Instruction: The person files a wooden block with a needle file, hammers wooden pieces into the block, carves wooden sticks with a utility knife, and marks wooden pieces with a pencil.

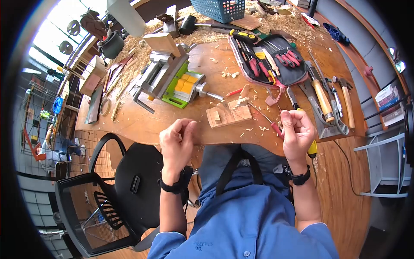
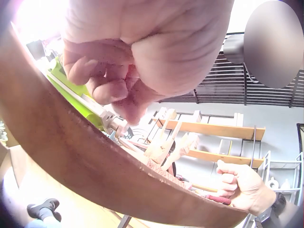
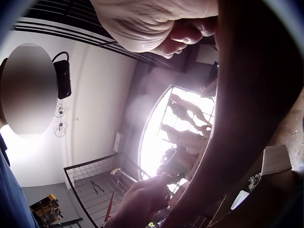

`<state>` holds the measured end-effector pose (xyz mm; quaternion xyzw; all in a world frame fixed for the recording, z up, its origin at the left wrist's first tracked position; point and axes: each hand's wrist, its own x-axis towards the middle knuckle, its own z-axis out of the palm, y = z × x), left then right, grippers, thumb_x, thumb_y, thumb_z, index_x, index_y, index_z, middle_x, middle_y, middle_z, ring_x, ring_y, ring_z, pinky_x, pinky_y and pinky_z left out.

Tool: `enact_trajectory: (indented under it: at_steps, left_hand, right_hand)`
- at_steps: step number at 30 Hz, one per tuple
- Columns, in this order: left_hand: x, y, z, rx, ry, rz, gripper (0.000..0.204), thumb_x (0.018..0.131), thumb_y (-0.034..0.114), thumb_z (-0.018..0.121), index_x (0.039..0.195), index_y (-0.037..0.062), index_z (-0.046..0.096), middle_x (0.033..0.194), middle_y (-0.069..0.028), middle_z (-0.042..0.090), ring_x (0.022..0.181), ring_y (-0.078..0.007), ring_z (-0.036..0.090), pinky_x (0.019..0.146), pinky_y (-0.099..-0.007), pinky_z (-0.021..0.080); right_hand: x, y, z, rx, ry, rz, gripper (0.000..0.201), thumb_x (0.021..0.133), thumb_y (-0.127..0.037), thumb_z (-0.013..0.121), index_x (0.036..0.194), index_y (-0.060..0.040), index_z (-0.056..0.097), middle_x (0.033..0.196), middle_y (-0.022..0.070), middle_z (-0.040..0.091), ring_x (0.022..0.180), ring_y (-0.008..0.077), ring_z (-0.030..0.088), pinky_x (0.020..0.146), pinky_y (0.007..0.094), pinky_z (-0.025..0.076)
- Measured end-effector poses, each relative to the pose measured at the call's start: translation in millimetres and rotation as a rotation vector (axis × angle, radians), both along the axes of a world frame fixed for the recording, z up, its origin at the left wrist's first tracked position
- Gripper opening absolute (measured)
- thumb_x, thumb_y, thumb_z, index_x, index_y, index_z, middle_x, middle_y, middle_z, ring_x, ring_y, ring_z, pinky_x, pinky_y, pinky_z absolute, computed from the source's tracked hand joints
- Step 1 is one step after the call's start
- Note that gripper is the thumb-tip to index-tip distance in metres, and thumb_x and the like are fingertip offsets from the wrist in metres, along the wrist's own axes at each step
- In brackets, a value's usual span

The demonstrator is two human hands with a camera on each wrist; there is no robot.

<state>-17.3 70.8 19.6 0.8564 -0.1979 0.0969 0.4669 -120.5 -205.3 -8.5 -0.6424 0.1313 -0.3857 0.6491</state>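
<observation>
My left hand [image 1: 178,144] is at the table's front edge, left of a small flat wooden piece [image 1: 236,113], with loosely curled fingers and the thumb by the index finger. No object shows in it. My right hand [image 1: 297,136] is also at the edge, fingers loosely curled and thumb up, holding nothing visible. A thin tool with a red handle [image 1: 276,128] lies just left of it. The wooden piece bears a small raised block [image 1: 217,117], and shavings lie around it. In the left wrist view the left-hand fingers [image 2: 111,90] curl towards the palm.
A metal vise [image 1: 159,71] with a green base [image 1: 177,100] stands left of centre. Behind the wooden piece lies an open tool case [image 1: 288,77]. A wood-handled tool [image 1: 323,100] and a hammer [image 1: 346,101] lie at right. A blue basket [image 1: 220,11] stands at the back.
</observation>
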Motion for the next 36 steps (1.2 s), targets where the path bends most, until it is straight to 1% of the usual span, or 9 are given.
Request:
enact_trajectory:
  at_steps: [3,5,9,11,14,17,25,27,36]
  left_hand:
    - [-3,3,3,0.082,-0.011,0.106,0.021,0.107,0.014,0.072,0.093,-0.0005,0.075,0.068,0.0022,0.06,0.063,-0.0055,0.046,0.06,-0.0266,0.04]
    - [1,9,-8,0.047,-0.08,0.126,0.027,0.109,0.018,0.071,0.088,0.0001,0.072,0.062,-0.0077,0.06,0.054,-0.0128,0.052,0.057,-0.0302,0.044]
    - [4,-1,-10,-0.044,-0.117,0.241,0.026,0.109,0.011,0.067,0.086,0.0003,0.07,0.064,-0.0076,0.059,0.056,-0.0146,0.053,0.058,-0.0301,0.045]
    - [14,-14,-9,-0.182,-0.416,0.176,0.025,0.109,0.003,0.058,0.086,-0.0011,0.069,0.067,-0.0004,0.057,0.064,-0.0089,0.049,0.065,-0.0242,0.04]
    - [17,3,-12,-0.067,-0.434,-0.016,0.026,0.107,0.001,0.057,0.085,-0.003,0.069,0.069,-0.0016,0.06,0.067,-0.0096,0.053,0.068,-0.0246,0.042]
    - [2,-1,-6,-0.287,-0.072,-0.033,0.027,0.107,0.004,0.06,0.083,-0.0044,0.07,0.07,-0.0025,0.061,0.067,-0.0092,0.053,0.067,-0.0259,0.043]
    - [7,-4,-24,-0.345,0.001,0.017,0.033,0.109,0.015,0.069,0.081,-0.0028,0.071,0.07,0.0009,0.06,0.064,-0.0046,0.049,0.06,-0.0241,0.034]
    - [9,-9,-29,-0.387,-0.05,0.018,0.026,0.104,0.011,0.076,0.08,-0.0013,0.073,0.064,0.0044,0.051,0.059,-0.0032,0.039,0.054,-0.0254,0.028]
    - [11,-4,-29,-0.412,-0.031,-0.05,0.024,0.094,0.003,0.08,0.075,0.0006,0.065,0.062,0.0053,0.048,0.055,-0.0019,0.036,0.052,-0.024,0.025]
  right_hand:
    - [0,2,0,-0.022,0.007,-0.028,0.015,0.105,-0.007,0.077,0.093,-0.0019,0.069,0.066,-0.007,0.059,0.059,-0.0021,0.049,0.054,0.0191,0.036]
    - [0,0,-3,-0.046,0.01,-0.025,0.015,0.105,-0.007,0.077,0.093,-0.0019,0.069,0.066,-0.007,0.06,0.059,-0.002,0.049,0.054,0.0189,0.038]
    - [-3,2,1,-0.063,0.026,-0.016,0.015,0.105,-0.006,0.076,0.093,-0.0012,0.069,0.067,-0.0064,0.061,0.06,-0.0014,0.052,0.057,0.0188,0.045]
    - [0,3,2,-0.048,0.006,-0.023,0.015,0.105,-0.006,0.076,0.093,-0.0008,0.069,0.067,-0.006,0.062,0.059,-0.0011,0.054,0.056,0.0191,0.046]
    - [-3,1,2,-0.052,0.035,-0.023,0.015,0.105,-0.006,0.076,0.093,-0.0009,0.068,0.067,-0.0058,0.062,0.059,-0.0011,0.053,0.058,0.0193,0.049]
    - [-3,1,5,-0.06,0.049,-0.027,0.015,0.105,-0.006,0.075,0.093,-0.0012,0.068,0.068,-0.0057,0.062,0.059,-0.0013,0.053,0.058,0.0194,0.051]
    - [-3,3,6,-0.075,0.059,-0.036,0.014,0.105,-0.006,0.076,0.094,-0.001,0.069,0.068,-0.006,0.062,0.06,-0.0013,0.053,0.056,0.0187,0.044]
    - [-4,2,2,-0.088,0.058,-0.038,0.013,0.104,-0.006,0.077,0.095,-0.0012,0.069,0.068,-0.0067,0.061,0.06,-0.0021,0.051,0.054,0.0184,0.039]
    - [-3,2,1,-0.088,0.087,-0.066,0.013,0.103,-0.006,0.078,0.094,-0.0016,0.07,0.068,-0.0076,0.059,0.06,-0.0025,0.048,0.053,0.0184,0.032]
